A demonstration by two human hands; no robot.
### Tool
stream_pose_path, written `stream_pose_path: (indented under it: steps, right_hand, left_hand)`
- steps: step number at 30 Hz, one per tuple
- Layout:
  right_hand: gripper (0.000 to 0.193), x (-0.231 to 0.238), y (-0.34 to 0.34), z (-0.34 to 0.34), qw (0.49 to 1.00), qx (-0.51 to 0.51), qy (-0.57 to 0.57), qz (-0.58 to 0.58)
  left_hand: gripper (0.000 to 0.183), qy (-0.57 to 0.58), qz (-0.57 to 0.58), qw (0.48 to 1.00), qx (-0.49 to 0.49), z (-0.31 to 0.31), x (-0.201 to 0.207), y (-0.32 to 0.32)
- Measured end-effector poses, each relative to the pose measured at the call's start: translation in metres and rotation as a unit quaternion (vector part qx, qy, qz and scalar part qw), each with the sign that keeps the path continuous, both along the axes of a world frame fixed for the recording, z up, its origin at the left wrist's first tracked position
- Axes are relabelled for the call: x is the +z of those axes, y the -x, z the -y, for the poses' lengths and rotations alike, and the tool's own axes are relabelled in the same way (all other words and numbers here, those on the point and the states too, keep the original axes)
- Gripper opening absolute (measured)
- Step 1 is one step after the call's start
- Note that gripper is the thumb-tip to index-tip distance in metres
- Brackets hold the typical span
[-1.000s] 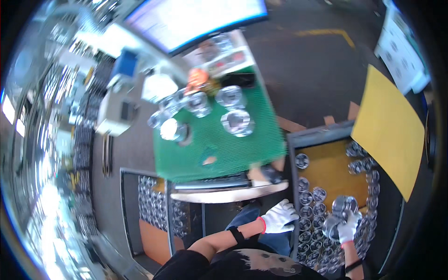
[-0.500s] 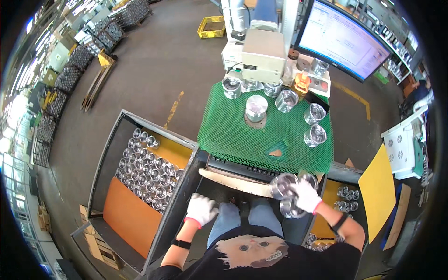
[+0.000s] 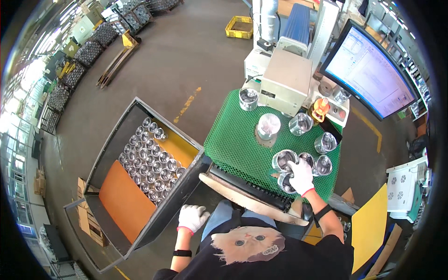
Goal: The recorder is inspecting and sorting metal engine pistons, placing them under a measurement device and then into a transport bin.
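Head view: right hand (image 3: 302, 178) reaches forward, grip closed on metal cylinders (image 3: 281, 161); left hand (image 3: 192, 217) hangs half-open.

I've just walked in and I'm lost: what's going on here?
A person's gloved right hand is on a cluster of shiny metal cylinders on the green mat; how firmly it grips them is unclear. The left hand, also gloved, is beside the dark bin, holding nothing visible. More cylinders fill part of that bin, next to an orange-brown sheet.

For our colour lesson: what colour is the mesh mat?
The mat is green, best in head view.
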State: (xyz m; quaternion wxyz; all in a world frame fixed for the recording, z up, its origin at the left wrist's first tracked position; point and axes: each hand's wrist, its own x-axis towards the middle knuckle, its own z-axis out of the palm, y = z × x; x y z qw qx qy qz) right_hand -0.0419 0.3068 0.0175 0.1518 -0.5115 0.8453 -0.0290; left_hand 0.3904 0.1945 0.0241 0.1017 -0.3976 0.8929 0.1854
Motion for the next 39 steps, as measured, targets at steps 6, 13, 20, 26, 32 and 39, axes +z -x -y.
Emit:
stream_pose_path:
  steps: [6,13,20,26,32,39]
  right_hand:
    - [0.061,0.01,-0.021,-0.032,0.98,0.005,0.129,-0.153]
    - [0.043,-0.009,-0.085,-0.056,0.985,-0.085,0.098,-0.117]
    - [0.045,0.036,-0.168,0.07,0.951,-0.19,0.239,0.054]
    - [0.034,0.156,-0.193,0.149,0.852,0.152,0.464,-0.186]
    - [0.036,0.12,-0.19,0.151,0.848,0.19,0.474,-0.142]
    - [0.096,0.118,-0.187,0.131,0.846,-0.116,0.405,0.326]
  left_hand:
    - [0.035,-0.036,-0.079,0.995,-0.039,0.032,0.004,0.036]
    - [0.035,-0.072,-0.079,0.994,0.031,0.109,-0.006,-0.01]
    - [0.049,-0.419,-0.252,0.863,0.13,0.173,-0.009,0.041]
    - [0.058,-0.836,-0.283,0.434,0.183,0.168,0.04,0.111]
    - [0.068,-0.865,-0.396,0.226,0.211,0.198,0.069,0.118]
    - [0.05,-0.672,-0.357,0.645,0.075,0.207,0.06,0.138]
